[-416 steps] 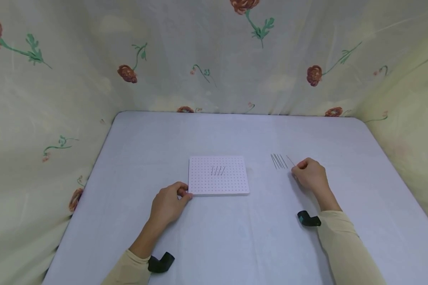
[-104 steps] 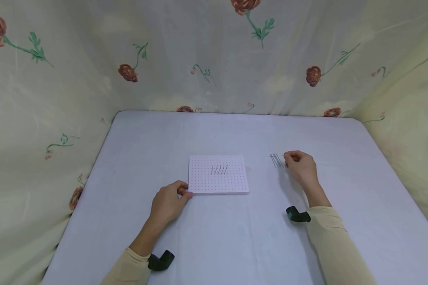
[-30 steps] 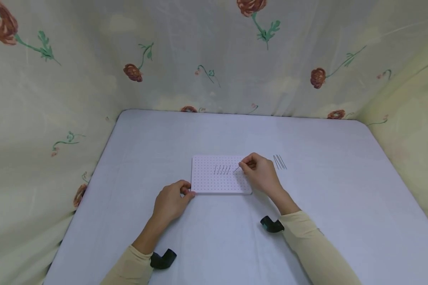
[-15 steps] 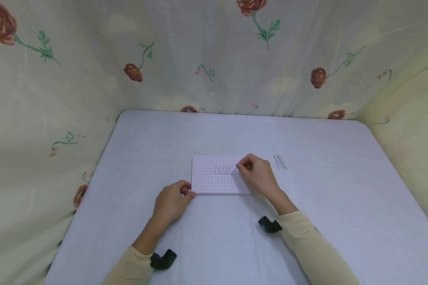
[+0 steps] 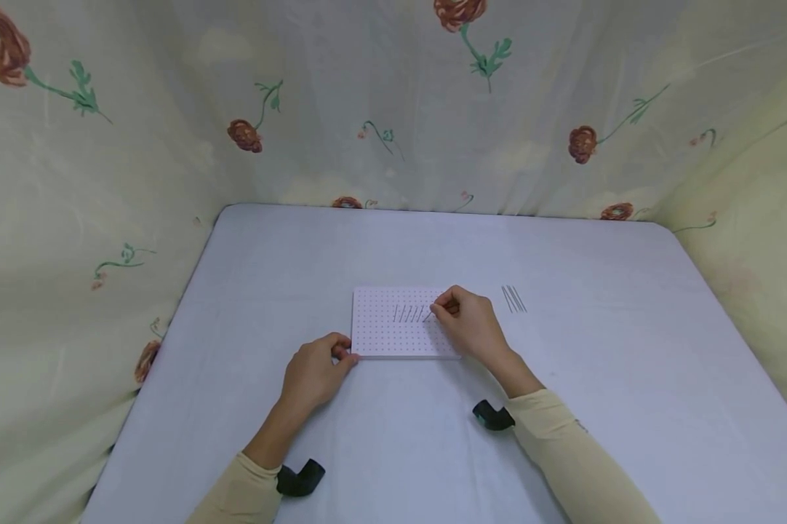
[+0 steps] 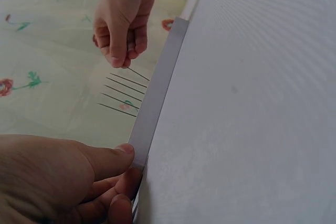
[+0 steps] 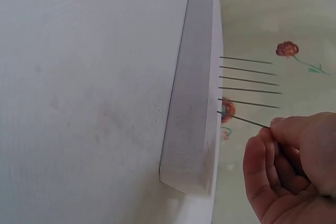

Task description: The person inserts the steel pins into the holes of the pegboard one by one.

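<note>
A white perforated board (image 5: 393, 347) lies flat on the table. Several thin dark metal pins (image 5: 409, 314) stand in a row in its holes, leaning slightly in the head view. My right hand (image 5: 470, 322) is over the board's right half, pinching one more pin (image 7: 244, 120) between thumb and fingertips. This pin slants more than the others, and its lower tip meets the board's top at the row's right end. My left hand (image 5: 316, 370) holds the near left corner of the board, thumb (image 6: 113, 159) at the front edge and fingers curled at the side.
Several loose pins (image 5: 514, 299) lie side by side on the white-covered table (image 5: 603, 291), right of the board. Black wrist-worn devices (image 5: 493, 415) sit by both sleeves. A flowered curtain (image 5: 302, 145) surrounds the table's back and sides.
The standing row has grown and the loose pins are fewer. My right hand has carried a pin leftward from them and brought its tip to the board. My left hand stays put.
</note>
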`<action>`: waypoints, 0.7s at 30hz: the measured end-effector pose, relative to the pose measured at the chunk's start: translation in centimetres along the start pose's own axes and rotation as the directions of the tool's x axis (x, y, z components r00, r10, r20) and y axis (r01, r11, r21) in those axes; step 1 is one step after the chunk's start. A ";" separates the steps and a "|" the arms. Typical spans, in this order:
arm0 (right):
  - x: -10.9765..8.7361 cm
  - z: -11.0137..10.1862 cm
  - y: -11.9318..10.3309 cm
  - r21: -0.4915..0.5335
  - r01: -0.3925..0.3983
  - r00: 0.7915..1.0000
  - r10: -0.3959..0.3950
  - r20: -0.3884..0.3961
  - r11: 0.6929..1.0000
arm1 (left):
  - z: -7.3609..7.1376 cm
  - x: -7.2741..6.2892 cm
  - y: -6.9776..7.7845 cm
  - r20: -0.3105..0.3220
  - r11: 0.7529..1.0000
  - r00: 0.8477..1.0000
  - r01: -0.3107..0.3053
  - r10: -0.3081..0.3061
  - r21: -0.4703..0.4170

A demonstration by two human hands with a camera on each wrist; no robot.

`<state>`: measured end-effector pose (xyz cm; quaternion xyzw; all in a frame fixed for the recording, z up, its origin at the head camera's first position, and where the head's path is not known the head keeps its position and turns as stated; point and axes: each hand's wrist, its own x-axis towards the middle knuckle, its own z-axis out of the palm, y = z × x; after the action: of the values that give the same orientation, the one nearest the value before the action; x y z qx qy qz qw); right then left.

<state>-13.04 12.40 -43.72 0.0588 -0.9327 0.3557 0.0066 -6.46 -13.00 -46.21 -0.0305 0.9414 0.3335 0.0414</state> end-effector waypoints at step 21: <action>0.0 1.0 -0.4 0.011 0.046 0.999 -0.046 0.003 0.999 | -0.1 0.1 -0.1 -0.010 1.000 1.000 -0.027 0.027 0.000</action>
<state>-12.97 11.46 -44.16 0.0808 -0.9292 0.3603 0.0128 -6.55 -13.14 -46.18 -0.0197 0.9418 0.3339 0.0320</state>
